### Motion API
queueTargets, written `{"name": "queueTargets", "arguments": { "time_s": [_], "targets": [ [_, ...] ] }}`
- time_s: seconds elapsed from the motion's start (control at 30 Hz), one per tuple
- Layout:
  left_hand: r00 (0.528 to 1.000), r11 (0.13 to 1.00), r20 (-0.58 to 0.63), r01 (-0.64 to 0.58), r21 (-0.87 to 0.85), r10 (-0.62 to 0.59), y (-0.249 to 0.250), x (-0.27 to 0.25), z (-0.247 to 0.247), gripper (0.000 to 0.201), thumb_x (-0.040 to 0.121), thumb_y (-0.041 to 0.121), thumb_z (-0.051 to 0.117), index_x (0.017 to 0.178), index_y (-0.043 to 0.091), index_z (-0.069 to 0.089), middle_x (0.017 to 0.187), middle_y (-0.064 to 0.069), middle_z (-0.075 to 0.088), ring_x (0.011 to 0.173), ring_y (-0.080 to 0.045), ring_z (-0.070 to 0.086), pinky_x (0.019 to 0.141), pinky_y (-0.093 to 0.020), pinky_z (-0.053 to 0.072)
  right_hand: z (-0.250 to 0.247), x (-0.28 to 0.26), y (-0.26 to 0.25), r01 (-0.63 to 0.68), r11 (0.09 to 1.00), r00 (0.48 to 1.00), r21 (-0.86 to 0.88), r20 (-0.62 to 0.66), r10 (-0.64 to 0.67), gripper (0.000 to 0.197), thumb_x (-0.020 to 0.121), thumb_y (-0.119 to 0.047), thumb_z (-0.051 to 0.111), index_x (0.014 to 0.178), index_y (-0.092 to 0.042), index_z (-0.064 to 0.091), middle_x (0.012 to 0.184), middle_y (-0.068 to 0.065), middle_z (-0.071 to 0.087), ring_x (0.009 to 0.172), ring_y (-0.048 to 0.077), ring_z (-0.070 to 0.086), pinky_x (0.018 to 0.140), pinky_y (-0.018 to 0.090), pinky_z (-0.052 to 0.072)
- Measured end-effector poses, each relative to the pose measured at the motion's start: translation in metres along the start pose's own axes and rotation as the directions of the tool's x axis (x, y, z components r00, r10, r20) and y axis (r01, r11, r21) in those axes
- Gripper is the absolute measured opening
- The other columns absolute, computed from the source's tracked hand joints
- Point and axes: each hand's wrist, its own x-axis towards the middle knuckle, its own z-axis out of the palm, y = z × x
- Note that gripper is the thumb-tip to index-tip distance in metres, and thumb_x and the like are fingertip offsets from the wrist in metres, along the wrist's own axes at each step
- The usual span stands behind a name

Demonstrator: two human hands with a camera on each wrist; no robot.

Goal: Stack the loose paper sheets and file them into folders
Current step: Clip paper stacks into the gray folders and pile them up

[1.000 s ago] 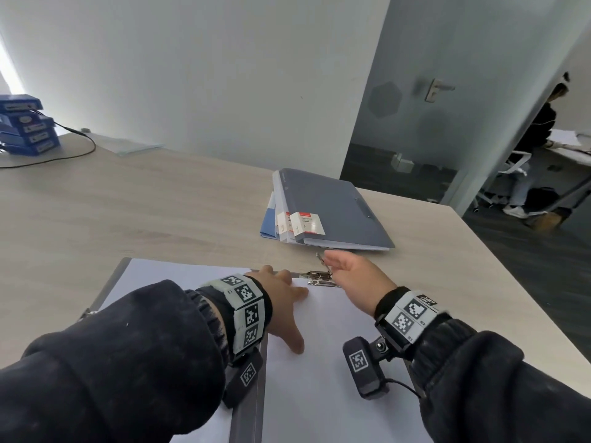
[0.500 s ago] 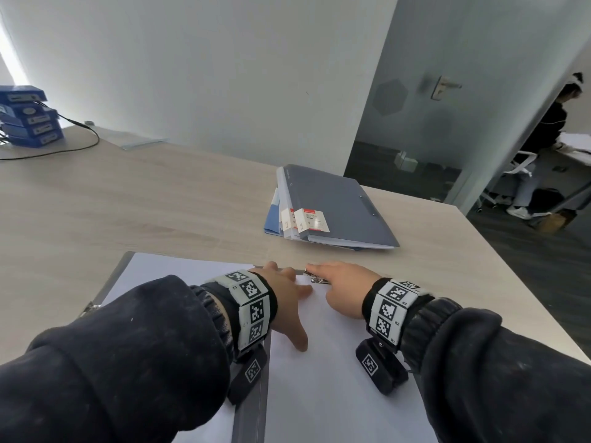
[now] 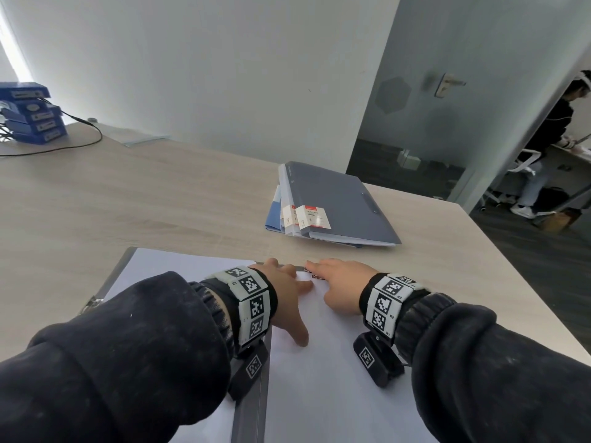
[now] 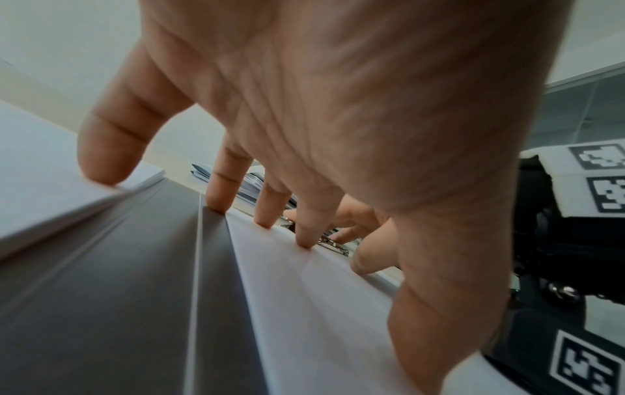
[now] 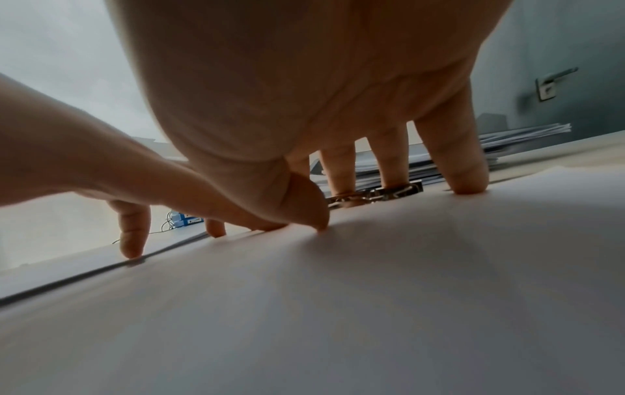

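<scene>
An open grey folder (image 3: pixel 250 410) lies in front of me with white paper on both halves. My left hand (image 3: pixel 287 298) rests with spread, straight fingers on the right-hand paper stack (image 3: pixel 319 394) near the spine; the left wrist view shows the fingertips (image 4: pixel 306 240) pressing the sheet's top edge. My right hand (image 3: pixel 339 282) lies flat beside it. Its fingers press on the metal clip (image 3: pixel 315 275) at the top of that stack. The right wrist view shows the clip (image 5: pixel 378 193) lying low under two fingers.
A pile of closed grey and blue folders (image 3: pixel 335 203) sits just beyond the hands. Blue boxes (image 3: pixel 30 113) with a black cable (image 3: pixel 80 142) stand at the far left. The table edge (image 3: pixel 511 282) runs along the right. A person (image 3: pixel 556 123) stands past the doorway.
My right hand has come down from the raised clip lever to lie flat on the clip, which is now down on the paper. The left hand has stayed pressed on the sheets.
</scene>
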Motion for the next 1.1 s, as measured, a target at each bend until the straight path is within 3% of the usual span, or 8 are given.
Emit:
{"name": "queueTargets", "arguments": {
  "time_s": [0.27,0.43,0.57,0.7,0.83,0.9,1.0,1.1],
  "targets": [
    [1.0,1.0,-0.004,-0.004,-0.014,0.004,-0.001,-0.002,-0.002,0.107,0.067,0.081,0.064,0.156,0.048,0.015,0.161,0.01,0.026,0.144,-0.025,0.026,0.109,-0.053,0.04,-0.001,-0.007,0.007,0.04,0.996,0.997,0.084,-0.073,-0.034,0.072,0.091,-0.022,0.051,0.157,-0.036,0.024,0.163,-0.012,0.026,0.146,0.014,0.033,0.117,0.031,0.031],
    [0.997,0.987,-0.074,0.018,-0.161,-0.031,-0.003,-0.016,-0.001,0.102,0.074,0.076,0.066,0.158,0.043,0.019,0.165,0.013,0.022,0.149,-0.022,0.027,0.115,-0.049,0.036,0.008,-0.026,0.021,0.041,0.91,0.985,0.412,-0.171,0.033,0.064,0.093,-0.025,0.057,0.153,-0.029,0.036,0.16,-0.006,0.03,0.145,0.012,0.031,0.118,0.027,0.026],
    [0.963,0.806,-0.228,-0.018,-0.591,-0.146,-0.019,-0.046,0.01,0.069,0.09,0.058,0.063,0.151,0.037,0.039,0.154,0.006,0.043,0.132,-0.016,0.049,0.103,-0.03,0.041,0.025,-0.055,0.041,-0.03,0.817,0.953,0.577,-0.231,0.198,0.052,0.095,-0.027,0.056,0.145,-0.028,0.047,0.153,-0.006,0.044,0.139,0.012,0.041,0.111,0.027,0.033],
    [0.891,0.659,-0.307,-0.011,-0.752,-0.335,-0.048,-0.086,0.037,0.051,0.094,0.047,0.064,0.142,0.033,0.052,0.15,0.007,0.047,0.13,-0.015,0.05,0.103,-0.029,0.04,0.038,-0.086,0.058,-0.138,0.756,0.935,0.64,-0.167,0.312,0.048,0.097,-0.032,0.055,0.144,-0.026,0.048,0.147,-0.002,0.049,0.126,0.015,0.051,0.094,0.026,0.039],
    [0.821,0.575,-0.225,0.147,-0.805,-0.525,-0.081,-0.117,0.059,0.054,0.083,0.057,0.065,0.131,0.036,0.058,0.147,0.01,0.048,0.13,-0.017,0.049,0.112,-0.04,0.039,0.039,-0.106,0.066,-0.206,0.667,0.9,0.716,-0.128,0.416,0.046,0.097,-0.031,0.055,0.142,-0.02,0.05,0.141,0.0,0.052,0.122,0.02,0.051,0.102,0.034,0.042],
    [0.764,0.506,-0.141,0.266,-0.82,-0.63,-0.1,-0.125,0.066,0.052,0.074,0.059,0.063,0.122,0.037,0.06,0.143,0.006,0.051,0.124,-0.023,0.054,0.107,-0.041,0.043,0.041,-0.112,0.065,-0.229,0.611,0.892,0.757,-0.088,0.444,0.042,0.096,-0.033,0.055,0.137,-0.022,0.052,0.127,-0.002,0.054,0.112,0.019,0.05,0.095,0.037,0.046],
    [0.724,0.45,-0.085,0.329,-0.83,-0.684,-0.12,-0.135,0.076,0.042,0.078,0.045,0.065,0.111,0.019,0.065,0.108,-0.004,0.067,0.096,-0.028,0.062,0.088,-0.037,0.048,0.047,-0.114,0.064,-0.231,0.585,0.891,0.778,-0.073,0.449,0.03,0.096,-0.034,0.055,0.124,-0.021,0.057,0.107,-0.003,0.056,0.097,0.017,0.053,0.082,0.031,0.046],
    [0.72,0.423,-0.069,0.325,-0.846,-0.691,-0.123,-0.143,0.079,0.018,0.089,0.028,0.065,0.092,0.01,0.061,0.075,-0.004,0.054,0.067,-0.023,0.049,0.065,-0.032,0.036,0.054,-0.117,0.063,-0.235,0.469,0.883,0.851,-0.014,0.468,0.03,0.093,-0.042,0.058,0.119,-0.026,0.06,0.118,-0.002,0.059,0.108,0.024,0.056,0.088,0.04,0.052]
  ]
}}
